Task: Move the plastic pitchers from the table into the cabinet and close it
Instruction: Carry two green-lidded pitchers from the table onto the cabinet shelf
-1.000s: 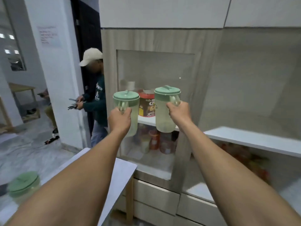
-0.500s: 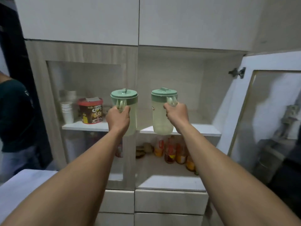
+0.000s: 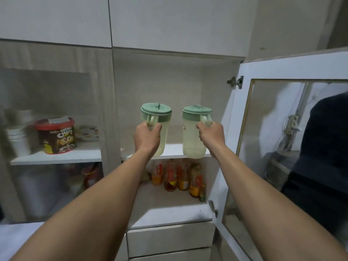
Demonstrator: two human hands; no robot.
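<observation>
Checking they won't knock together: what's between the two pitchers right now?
Nothing: in the head view only bare cabinet back wall shows between the left pitcher and the right pitcher, which hang apart.

Left pitcher point(image 3: 157, 129): pale yellow-green translucent body, mint-green lid and collar. Right pitcher point(image 3: 194, 132): same pale translucent body, mint-green lid, with a small red-and-white mark on its side. Shelf point(image 3: 175, 150): white. Cabinet interior point(image 3: 169, 85): light beige wood grain. Open cabinet door point(image 3: 282, 68): white frame, glass pane edged in gold. Cereal tub point(image 3: 56, 136): red lid, brown body, yellow print. Stacked cups point(image 3: 17, 138): white. Bottles point(image 3: 177, 178) on the lower shelf: orange and amber, red and yellow labels.
</observation>
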